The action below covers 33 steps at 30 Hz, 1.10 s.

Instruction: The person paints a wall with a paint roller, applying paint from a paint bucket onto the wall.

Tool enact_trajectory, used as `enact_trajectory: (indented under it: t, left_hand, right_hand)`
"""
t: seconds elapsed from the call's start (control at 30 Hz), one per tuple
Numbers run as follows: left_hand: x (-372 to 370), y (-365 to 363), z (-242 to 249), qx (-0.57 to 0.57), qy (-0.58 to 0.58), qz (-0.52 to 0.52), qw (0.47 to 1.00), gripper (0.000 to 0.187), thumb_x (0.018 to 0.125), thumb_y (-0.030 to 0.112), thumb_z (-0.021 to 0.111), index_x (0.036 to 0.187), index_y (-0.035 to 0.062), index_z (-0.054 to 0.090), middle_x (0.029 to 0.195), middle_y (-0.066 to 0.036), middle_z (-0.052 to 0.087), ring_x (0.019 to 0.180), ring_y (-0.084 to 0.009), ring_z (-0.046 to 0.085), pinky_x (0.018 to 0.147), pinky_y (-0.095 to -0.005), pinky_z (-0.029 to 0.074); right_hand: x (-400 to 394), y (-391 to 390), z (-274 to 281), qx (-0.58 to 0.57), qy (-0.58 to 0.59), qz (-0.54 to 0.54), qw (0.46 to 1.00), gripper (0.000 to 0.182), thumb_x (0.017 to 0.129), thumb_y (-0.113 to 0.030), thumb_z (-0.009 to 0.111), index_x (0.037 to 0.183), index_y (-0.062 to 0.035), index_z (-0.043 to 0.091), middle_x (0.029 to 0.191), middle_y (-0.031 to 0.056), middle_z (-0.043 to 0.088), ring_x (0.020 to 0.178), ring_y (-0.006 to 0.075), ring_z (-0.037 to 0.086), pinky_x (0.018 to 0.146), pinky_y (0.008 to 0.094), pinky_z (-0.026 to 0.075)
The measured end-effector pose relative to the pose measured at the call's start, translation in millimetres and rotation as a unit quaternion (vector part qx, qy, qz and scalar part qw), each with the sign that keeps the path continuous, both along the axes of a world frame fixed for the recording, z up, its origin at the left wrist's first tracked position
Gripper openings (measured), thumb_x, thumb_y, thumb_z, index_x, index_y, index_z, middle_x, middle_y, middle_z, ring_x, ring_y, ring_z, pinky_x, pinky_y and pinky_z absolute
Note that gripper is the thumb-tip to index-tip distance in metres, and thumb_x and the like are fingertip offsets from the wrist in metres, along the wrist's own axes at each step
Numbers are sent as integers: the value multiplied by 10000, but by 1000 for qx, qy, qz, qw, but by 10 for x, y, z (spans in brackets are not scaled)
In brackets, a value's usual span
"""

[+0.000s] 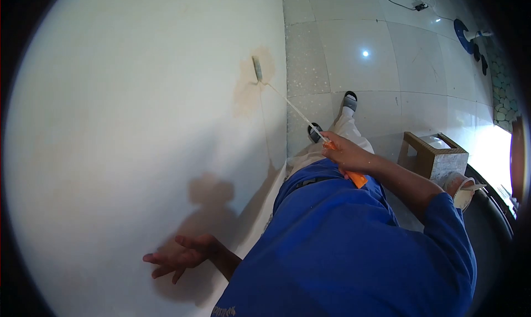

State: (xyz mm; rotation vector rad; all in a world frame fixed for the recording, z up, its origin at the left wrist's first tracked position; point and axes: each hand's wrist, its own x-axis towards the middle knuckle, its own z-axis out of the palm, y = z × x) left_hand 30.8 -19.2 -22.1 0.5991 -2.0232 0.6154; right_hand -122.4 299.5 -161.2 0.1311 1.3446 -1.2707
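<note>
My right hand (348,154) is wrapped round the orange handle of a small paint roller (257,69), in front of my blue shirt. The roller's thin pale rod runs up and left from my fist to its narrow head, which is at the white wall (138,84). Around the head, the wall carries a beige, damp-looking patch (246,93). Lower down, my left hand (182,256) has its fingers spread and holds nothing. It is close to the wall, over its own shadow.
A wooden stool-like box (437,154) stands on the tiled floor (365,68) to my right, beside a bucket (460,188) with something flat across its top. My slippered feet (349,100) are by the wall base. Farther off are a black cord, a round blue base (463,36) and pebbles.
</note>
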Motion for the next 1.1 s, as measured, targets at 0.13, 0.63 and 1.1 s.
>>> enact_trajectory:
  t: [0.13,0.63,1.1]
  left_hand:
    - [34,38,16,33,5,69,997,654,880,381,475,1417,78,259,1475,-89,270,1397,-337,-29,961,-579,-229]
    - [146,-57,48,-35,-52,96,993,513,907,425,446,1313,113,467,1498,-112,190,1401,-296,-56,1001,-502,-228]
    - [134,-34,61,-33,-41,125,991,436,903,409,473,1229,132,556,1498,-124,181,1402,-287,-61,996,-579,-177]
  right_hand:
    - [-146,-133,-68,20,30,14,999,626,899,-113,484,1422,-87,140,744,92,520,429,122,491,372,268,437]
    - [-1185,-1051,-1882,26,8,-11,1000,742,778,7,584,1387,-19,160,827,148,507,506,184,530,408,355,461]
    - [-886,-667,-1656,18,107,59,992,826,717,18,566,1425,-17,143,884,172,538,510,184,551,409,334,467]
